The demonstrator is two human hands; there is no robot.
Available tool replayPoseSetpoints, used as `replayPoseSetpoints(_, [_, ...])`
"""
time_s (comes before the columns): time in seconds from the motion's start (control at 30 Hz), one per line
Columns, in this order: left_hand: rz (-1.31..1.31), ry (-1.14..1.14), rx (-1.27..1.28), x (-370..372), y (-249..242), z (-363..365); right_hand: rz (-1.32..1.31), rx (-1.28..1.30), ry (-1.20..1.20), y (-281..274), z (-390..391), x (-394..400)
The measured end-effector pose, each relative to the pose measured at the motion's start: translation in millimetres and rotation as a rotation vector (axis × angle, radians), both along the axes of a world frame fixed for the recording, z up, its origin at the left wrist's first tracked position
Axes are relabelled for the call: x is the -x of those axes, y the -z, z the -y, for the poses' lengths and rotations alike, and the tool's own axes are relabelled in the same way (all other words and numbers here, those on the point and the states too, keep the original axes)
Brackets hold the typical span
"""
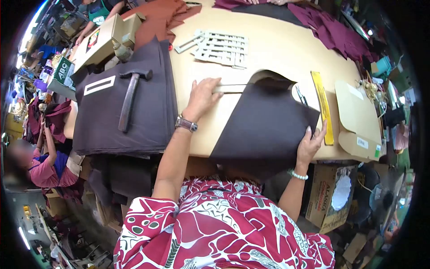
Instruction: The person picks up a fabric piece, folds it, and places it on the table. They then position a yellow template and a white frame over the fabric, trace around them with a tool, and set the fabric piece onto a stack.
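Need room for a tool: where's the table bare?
The widest patch of table lies between the slotted templates, maroon cloth and yellow ruler. A narrower strip separates templates and left hand. Crowded: left, hammer on dark stack; right, cardboard.

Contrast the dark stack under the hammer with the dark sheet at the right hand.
The stack shows many layers; the sheet looks like one piece. The stack lies flat, with the hammer on it; the sheet, touched by the right hand, curls up at its far edge. Both are dark.
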State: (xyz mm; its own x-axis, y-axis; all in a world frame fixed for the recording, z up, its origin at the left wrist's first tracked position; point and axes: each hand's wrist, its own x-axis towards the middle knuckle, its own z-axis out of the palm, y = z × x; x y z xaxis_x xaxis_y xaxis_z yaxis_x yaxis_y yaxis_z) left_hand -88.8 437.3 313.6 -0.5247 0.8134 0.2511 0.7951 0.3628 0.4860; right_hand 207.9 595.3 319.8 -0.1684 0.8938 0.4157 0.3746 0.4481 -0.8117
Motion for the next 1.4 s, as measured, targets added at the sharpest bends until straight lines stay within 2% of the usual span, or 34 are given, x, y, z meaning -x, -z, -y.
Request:
replayPoseSetpoints(0.1, [-0.009, 0.033, -0.010, 0.6, -7.0, 2.4, -0.026, -0.027, 0.008, 3.3, -2.0, -0.9])
replayPoseSetpoints(0.2, [0.125, -0.005, -0.154, -3.7, -18.7, 10.2, -0.034, -0.004, 0.006, 2.0, -0.1, 0.6])
replayPoseSetpoints(0.27, [0.123, -0.049, -0.292, 1.7, -32.1, 8.1, -0.038, 0.007, -0.010, 0.3, 0.1, 0.3])
replayPoseSetpoints(0.33, [0.084, -0.071, -0.411, 18.6, -42.3, -0.8, -0.041, -0.020, -0.017, 3.9, -1.9, 0.2])
replayPoseSetpoints(0.47, [0.098, 0.008, -0.427, 71.0, -49.9, -39.2, -0.052, 0.006, -0.021, 1.9, -0.9, -0.1])
replayPoseSetpoints(0.53, [-0.149, -0.035, -0.217, 92.9, -49.9, -60.2, -0.074, 0.025, -0.030, 1.9, -1.2, -1.1])
replayPoseSetpoints(0.6, [-0.322, -0.203, -0.175, 101.8, -42.1, -75.0, -0.093, 0.032, -0.045, 7.1, -4.8, -2.1])
replayPoseSetpoints(0.63, [-0.309, -0.190, -0.240, 101.5, -43.6, -77.8, -0.073, -0.076, -0.023, 11.2, -6.7, -0.9])
replayPoseSetpoints(0.7, [-0.234, -0.193, -0.298, 74.0, -52.1, -71.8, -0.037, 0.019, -0.017, 2.0, -1.5, -0.2])
replayPoseSetpoints(0.8, [0.079, -0.227, -0.022, -5.6, -55.1, -52.9, 0.018, 0.020, -0.005, 2.4, -2.5, 0.3])
replayPoseSetpoints(0.87, [0.045, -0.122, 0.123, -51.9, -41.1, -44.2, 0.020, 0.054, -0.008, 4.5, -3.5, -1.2])
replayPoseSetpoints(0.97, [-0.050, -0.062, -0.108, -85.9, -11.4, -45.3, 0.001, 0.017, -0.033, 8.9, -5.5, -0.8])
replayPoseSetpoints(1.07, [0.101, -0.051, -0.152, -84.1, -5.8, -48.8, 0.041, 0.041, -0.063, -1.9, -1.7, 1.4])
replayPoseSetpoints(1.13, [0.427, -0.107, -0.216, -77.4, -10.1, -39.8, 0.137, 0.083, -0.027, -12.1, -6.0, 5.7])
replayPoseSetpoints(1.17, [0.434, -0.119, -0.225, -73.4, -15.2, -30.7, 0.111, -0.031, -0.039, -4.5, -19.7, 6.9])
replayPoseSetpoints(1.2, [0.523, -0.098, -0.369, -68.6, -3.7, -23.5, 0.085, -0.147, -0.051, 4.2, -36.0, 9.6])
replayPoseSetpoints(1.23, [0.606, -0.129, -0.303, -64.7, -7.6, -12.4, 0.155, -0.166, -0.081, 3.7, -48.5, 13.1])
replayPoseSetpoints(1.3, [0.757, -0.129, -0.482, -58.4, 6.9, 2.1, 0.319, -0.283, -0.063, 7.4, -64.9, 27.9])
replayPoseSetpoints(1.4, [0.672, -0.136, -0.500, -56.1, 6.9, 22.4, 0.552, -0.339, -0.070, 8.5, -70.3, 44.2])
